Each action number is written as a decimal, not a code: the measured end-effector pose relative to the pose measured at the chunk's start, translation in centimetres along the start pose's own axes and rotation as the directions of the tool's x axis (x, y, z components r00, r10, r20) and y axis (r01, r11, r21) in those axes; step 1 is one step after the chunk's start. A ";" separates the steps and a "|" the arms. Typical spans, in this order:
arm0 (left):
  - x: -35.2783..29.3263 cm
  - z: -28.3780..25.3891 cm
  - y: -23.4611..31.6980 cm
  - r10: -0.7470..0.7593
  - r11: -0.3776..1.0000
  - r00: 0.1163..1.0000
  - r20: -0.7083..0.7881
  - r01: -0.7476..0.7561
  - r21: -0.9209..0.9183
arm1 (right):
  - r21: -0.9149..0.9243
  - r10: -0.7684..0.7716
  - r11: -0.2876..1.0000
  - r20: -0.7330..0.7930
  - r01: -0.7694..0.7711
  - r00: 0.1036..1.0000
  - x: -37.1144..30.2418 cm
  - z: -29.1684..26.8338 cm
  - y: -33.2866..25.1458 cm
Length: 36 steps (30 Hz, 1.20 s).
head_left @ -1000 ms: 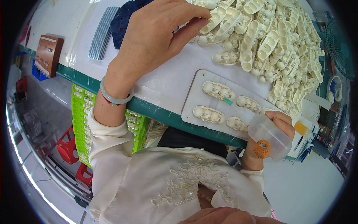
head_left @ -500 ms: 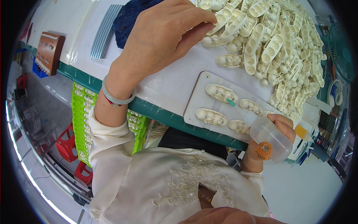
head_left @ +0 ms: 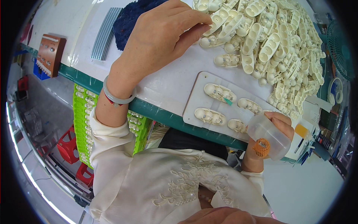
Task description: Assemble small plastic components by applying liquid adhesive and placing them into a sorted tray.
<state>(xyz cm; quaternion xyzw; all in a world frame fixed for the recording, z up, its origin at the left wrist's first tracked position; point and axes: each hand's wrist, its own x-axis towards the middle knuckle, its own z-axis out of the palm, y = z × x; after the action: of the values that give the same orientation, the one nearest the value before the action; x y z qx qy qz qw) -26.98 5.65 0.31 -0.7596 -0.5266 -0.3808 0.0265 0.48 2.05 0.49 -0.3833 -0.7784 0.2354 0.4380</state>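
My right hand [head_left: 280, 125] is wrapped round a translucent squeeze bottle [head_left: 274, 138] with an orange wrapped piece on it. Its thin needle with a green hub [head_left: 228, 101] reaches into a cream three-cup shell [head_left: 219, 92] on a white board [head_left: 194, 101]. Whether the needle tip touches the shell, I cannot tell. Several similar shells lie on that board, one of them a lower shell [head_left: 210, 116]. Up at the near left side of the pile of cream shells [head_left: 270, 46], my left hand [head_left: 160, 37] has thumb and index finger closed together; what they pinch is hidden.
A dark blue cloth [head_left: 128, 22] and a grey ribbed strip [head_left: 106, 34] lie left of my left hand. Farther left stands a brown block [head_left: 50, 55]. Green trays [head_left: 82, 123] with small parts sit below the table's green edge [head_left: 160, 114]. A green fan [head_left: 340, 50] is at far right.
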 end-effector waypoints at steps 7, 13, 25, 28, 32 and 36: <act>0.1 -0.1 0.0 -0.011 1.000 1.000 0.020 0.011 0.020 | 0.010 -0.042 0.999 -0.265 0.046 0.963 -0.7 -0.9 0.5; 0.0 -0.1 0.0 -0.046 0.999 0.999 0.029 0.046 0.003 | 0.033 0.018 0.999 -0.155 -0.013 0.988 -1.4 -1.0 0.6; 0.1 -0.2 0.4 -0.118 0.993 0.990 0.076 0.118 0.005 | -0.045 -0.052 0.998 -0.170 0.045 0.984 -1.4 -2.0 0.9; -0.2 0.0 -0.4 -0.080 0.997 0.997 -0.001 0.080 -0.002 | -0.275 -0.148 0.959 -0.297 0.063 0.943 -2.1 -3.7 2.0; 0.2 -0.1 -0.2 -0.088 0.996 0.996 0.003 0.088 0.005 | -0.163 -0.148 0.983 -0.456 0.082 0.878 -1.9 -3.7 3.0; 0.1 0.0 -0.5 -0.111 0.994 0.994 0.006 0.111 0.006 | -0.216 -0.097 0.976 -0.261 0.040 0.960 -2.4 -4.4 2.4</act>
<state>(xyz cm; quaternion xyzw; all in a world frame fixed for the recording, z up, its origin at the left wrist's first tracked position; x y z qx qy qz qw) -27.34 5.93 0.16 -0.7301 -0.5693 -0.3780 0.0057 5.98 1.72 -0.20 -0.4283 -0.7447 0.0824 0.5052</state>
